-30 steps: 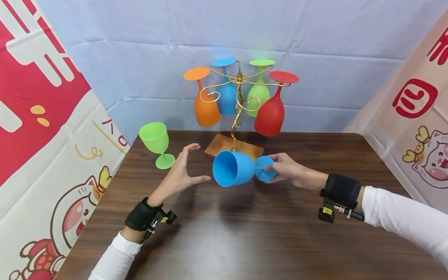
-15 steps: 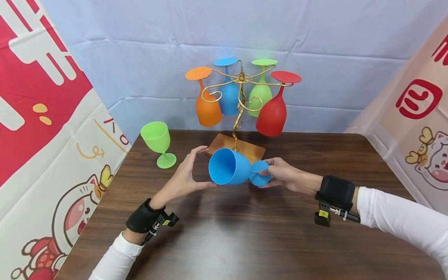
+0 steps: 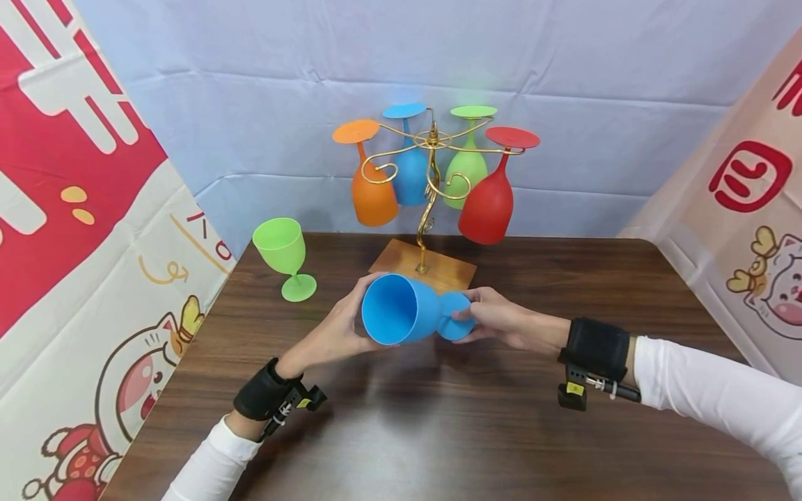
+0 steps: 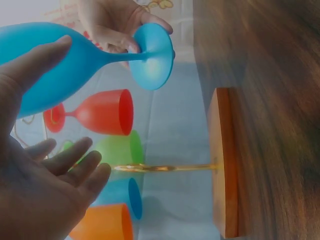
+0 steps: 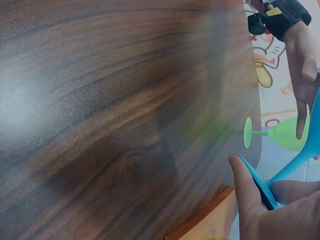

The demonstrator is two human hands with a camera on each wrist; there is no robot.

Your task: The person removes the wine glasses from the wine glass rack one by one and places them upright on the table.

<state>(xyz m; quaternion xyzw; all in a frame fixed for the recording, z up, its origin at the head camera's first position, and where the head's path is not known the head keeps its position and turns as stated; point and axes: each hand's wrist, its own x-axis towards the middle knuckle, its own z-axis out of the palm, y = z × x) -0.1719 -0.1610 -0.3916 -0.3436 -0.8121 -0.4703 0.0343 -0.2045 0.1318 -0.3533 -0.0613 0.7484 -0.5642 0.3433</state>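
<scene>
A blue goblet (image 3: 427,310) lies sideways in the air above the table, its mouth toward the left and its foot at the right. My right hand (image 3: 501,320) pinches that foot, with the thumb on its underside, also seen in the right wrist view, where the stem (image 5: 294,164) slants upward. At the bowl, my left hand (image 3: 335,332) has its fingers extended; the left wrist view shows the thumb lying across the bowl (image 4: 75,75) and the other fingers spread below it. A green goblet (image 3: 282,250) stands upright on the table to the left.
Behind the hands stands a gold stemware rack (image 3: 432,139) on a wooden base (image 3: 454,270). Upside down on it hang an orange goblet (image 3: 374,198), a blue one (image 3: 411,170), a green one (image 3: 466,174) and a red one (image 3: 487,205). Cloth surrounds the brown table (image 3: 564,438).
My right hand has carried the blue goblet leftward, and its bowl has come in between the left thumb and fingers. The left hand has moved slightly right. The rack and standing green goblet stay put.
</scene>
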